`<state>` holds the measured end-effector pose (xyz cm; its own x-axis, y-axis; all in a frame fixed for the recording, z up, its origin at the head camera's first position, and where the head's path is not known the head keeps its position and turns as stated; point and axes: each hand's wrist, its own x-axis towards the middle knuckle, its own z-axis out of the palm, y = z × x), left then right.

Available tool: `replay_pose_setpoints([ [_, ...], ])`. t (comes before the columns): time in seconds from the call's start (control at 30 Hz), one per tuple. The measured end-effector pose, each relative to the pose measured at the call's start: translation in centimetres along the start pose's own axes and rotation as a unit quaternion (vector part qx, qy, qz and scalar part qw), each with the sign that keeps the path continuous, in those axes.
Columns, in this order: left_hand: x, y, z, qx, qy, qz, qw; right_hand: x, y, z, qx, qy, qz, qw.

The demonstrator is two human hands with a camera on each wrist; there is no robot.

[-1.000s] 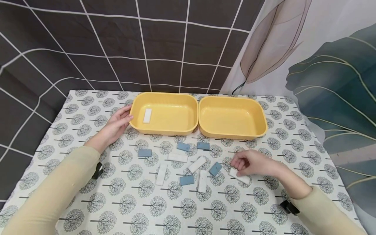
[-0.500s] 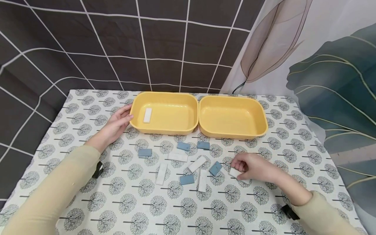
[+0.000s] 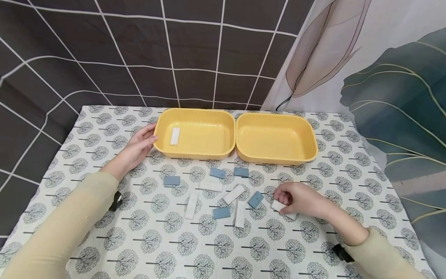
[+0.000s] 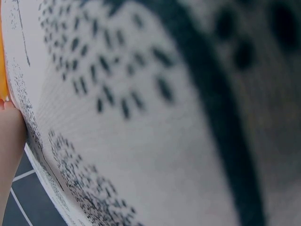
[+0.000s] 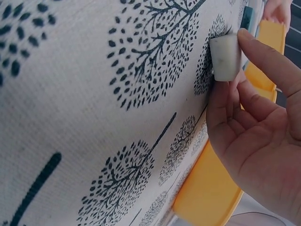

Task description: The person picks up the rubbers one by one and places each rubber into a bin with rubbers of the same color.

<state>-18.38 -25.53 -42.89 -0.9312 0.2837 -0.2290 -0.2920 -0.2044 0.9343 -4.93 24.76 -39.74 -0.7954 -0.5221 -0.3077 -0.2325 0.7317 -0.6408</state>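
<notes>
My left hand (image 3: 137,149) rests at the left end of the left yellow tub (image 3: 198,156), thumb at the rim and fingers along the outer wall. One white block (image 3: 175,136) lies inside that tub. To the right, my right hand (image 3: 302,197) pinches a white rectangular block (image 5: 225,57) between thumb and fingers, low over the cloth. Whether the block touches the cloth is unclear. Left of that hand lie several loose white blocks (image 3: 191,206) and several smaller blue blocks (image 3: 256,200). The left wrist view shows mostly blurred cloth and part of a forearm.
A second yellow tub (image 3: 278,159) stands beside the first, with no block visible in it. A tree-patterned cloth (image 3: 146,244) covers the table. Behind hangs a dark gridded curtain (image 3: 195,46), and a leaf-patterned curtain (image 3: 411,116) hangs at the right.
My right hand has lowered slightly and closed its thumb and fingers over the white block. My left hand and the tubs look the same.
</notes>
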Motion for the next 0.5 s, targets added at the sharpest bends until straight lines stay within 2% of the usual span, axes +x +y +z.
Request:
replay_pose_setpoints([
  [0.3, 0.03, 0.01, -0.01, 0.017, 0.003, -0.004, 0.9998, -0.04, 0.14, -0.23, -0.007, 0.004, 0.000, 1.0000],
  [0.5, -0.03, -0.04, -0.05, 0.023, 0.004, -0.005, 0.9997, 0.14, 0.45, -0.46, 0.008, 0.001, -0.027, 0.9996],
])
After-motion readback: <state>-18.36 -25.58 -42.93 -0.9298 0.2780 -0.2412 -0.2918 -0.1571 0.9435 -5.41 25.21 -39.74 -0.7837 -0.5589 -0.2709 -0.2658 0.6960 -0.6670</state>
